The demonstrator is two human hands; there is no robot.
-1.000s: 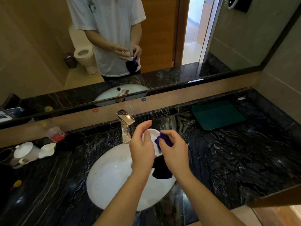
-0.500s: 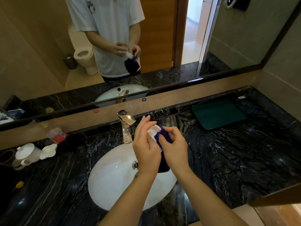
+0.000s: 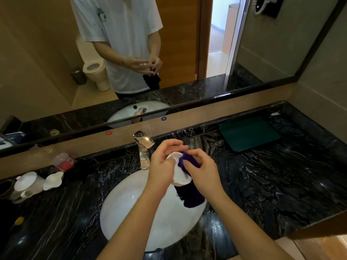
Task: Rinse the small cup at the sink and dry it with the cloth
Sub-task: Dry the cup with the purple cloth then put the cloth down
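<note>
Above the white oval sink [image 3: 135,218], my left hand [image 3: 162,166] grips a small white cup [image 3: 178,175] by its side, with the fingers curled over the rim. My right hand [image 3: 201,170] pinches a dark purple cloth [image 3: 189,196] and presses part of it into the cup's mouth. The rest of the cloth hangs down below my hands over the basin. The cup's far side is hidden by my fingers. A chrome tap [image 3: 143,147] stands just left of my hands, and no water runs from it.
Black marble counter [image 3: 272,181] surrounds the sink. A dark green tray [image 3: 247,133] lies at the back right. White cups and lids [image 3: 33,182] and a red-labelled bottle [image 3: 62,161] sit at the left. A large mirror runs along the back wall.
The cup has tipped so its mouth faces more toward me. My right hand has pushed the cloth deeper into the cup, and more cloth hangs below.
</note>
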